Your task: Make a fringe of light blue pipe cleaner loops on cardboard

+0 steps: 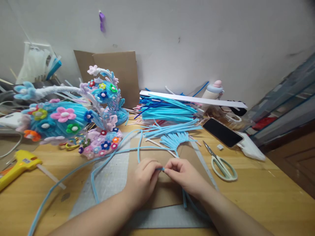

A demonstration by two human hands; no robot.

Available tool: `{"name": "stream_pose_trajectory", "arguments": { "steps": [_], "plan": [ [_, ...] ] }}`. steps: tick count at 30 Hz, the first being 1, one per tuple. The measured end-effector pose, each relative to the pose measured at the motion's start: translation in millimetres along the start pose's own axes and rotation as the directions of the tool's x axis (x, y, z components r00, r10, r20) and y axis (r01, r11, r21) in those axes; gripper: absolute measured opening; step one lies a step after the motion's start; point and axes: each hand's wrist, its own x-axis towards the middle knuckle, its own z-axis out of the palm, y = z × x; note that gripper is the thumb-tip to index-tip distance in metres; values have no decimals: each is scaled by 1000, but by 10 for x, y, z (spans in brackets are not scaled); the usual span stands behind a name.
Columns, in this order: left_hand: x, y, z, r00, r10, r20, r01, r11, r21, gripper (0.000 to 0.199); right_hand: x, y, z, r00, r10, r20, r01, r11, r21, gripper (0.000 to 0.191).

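Note:
Over a brown cardboard sheet, my left hand and my right hand meet fingertip to fingertip. Both are closed in a pinch on a light-blue pipe cleaner, of which only a short bit shows between them. Other light-blue lengths come out near the left hand and hang below the right one; how they join is hidden. Just beyond the fingers lies a fan of looped blue pipe cleaners. Long blue strands curve across the grey cutting mat to the left.
Blue pipe cleaners are heaped behind. Flower-covered pipe-cleaner pieces stand at left, beyond a yellow glue gun. Scissors and a phone lie at right. A bottle and cardboard stand near the wall.

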Motion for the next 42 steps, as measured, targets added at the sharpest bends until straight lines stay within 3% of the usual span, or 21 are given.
{"name": "stream_pose_trajectory", "arguments": {
  "steps": [10,15,19,21,25,27,29,33,35,37,38,40,41,42],
  "plan": [
    [8,-28,-35,997,67,-49,-65,997,29,11,-9,47,6,997,48,58,-50,998,33,17],
    [19,-20,-65,991,135,0,-134,983,127,13,-26,11,19,978,124,167,-158,965,211,24],
    [44,7,-105,979,200,34,-203,969,138,16,-29,-26,-8,931,188,314,-306,869,388,25],
    [46,20,-114,974,224,31,-226,966,126,18,-28,-45,-37,876,250,412,-440,763,473,19],
    [29,41,-99,977,211,5,-210,970,122,15,-26,-85,-81,643,321,695,-757,401,516,11],
    [17,48,-88,978,206,13,-206,971,119,12,-30,-95,-79,581,322,747,-808,336,484,12],
    [9,48,-82,976,213,39,-216,970,116,9,-39,-96,-63,595,361,718,-799,367,477,15],
    [9,38,-68,973,193,126,-207,973,105,10,-65,-85,-13,679,463,570,-734,449,510,12],
    [15,34,-57,973,165,159,-182,978,100,11,-76,-86,21,697,480,532,-717,471,514,9],
    [20,34,-46,973,145,177,-164,981,102,12,-87,-93,63,733,487,475,-680,550,485,9],
    [20,34,-42,972,141,189,-162,981,104,12,-93,-99,84,772,486,409,-634,633,445,9],
    [15,34,-34,966,141,215,-165,981,102,11,-115,-111,115,888,409,210,-453,859,241,10],
    [10,33,-30,963,142,227,-168,981,99,11,-133,-118,121,944,310,116,-318,946,59,13],
    [4,32,-25,960,144,239,-170,981,92,10,-156,-124,121,982,176,62,-165,973,-160,15]
  ]
}}
